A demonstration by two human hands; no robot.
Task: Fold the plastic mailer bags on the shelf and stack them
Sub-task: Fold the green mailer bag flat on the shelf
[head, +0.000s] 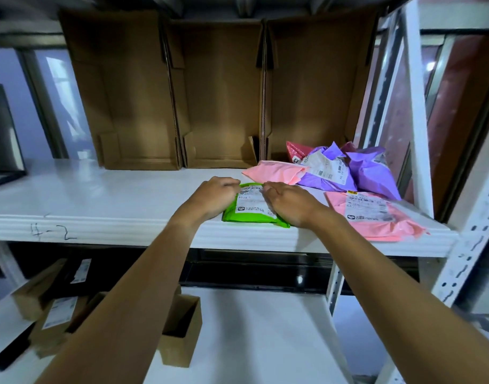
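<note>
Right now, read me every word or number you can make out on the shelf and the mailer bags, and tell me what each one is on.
"A104": shipping label of the green mailer bag, held down by the left hand and right hand.
"4-2", handwritten, uncertain: front edge of the white shelf.
Code starting with "B": label on the pink mailer bag; the rest is blurred.
Label on the purple mailer bags: barcodes, too small to read.
Labels on the lower boxes: blurred.

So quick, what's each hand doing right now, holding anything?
Left hand: fingers curled shut on the green mailer bag, at its left edge.
Right hand: closed on the same green mailer bag, at its right side.
</note>
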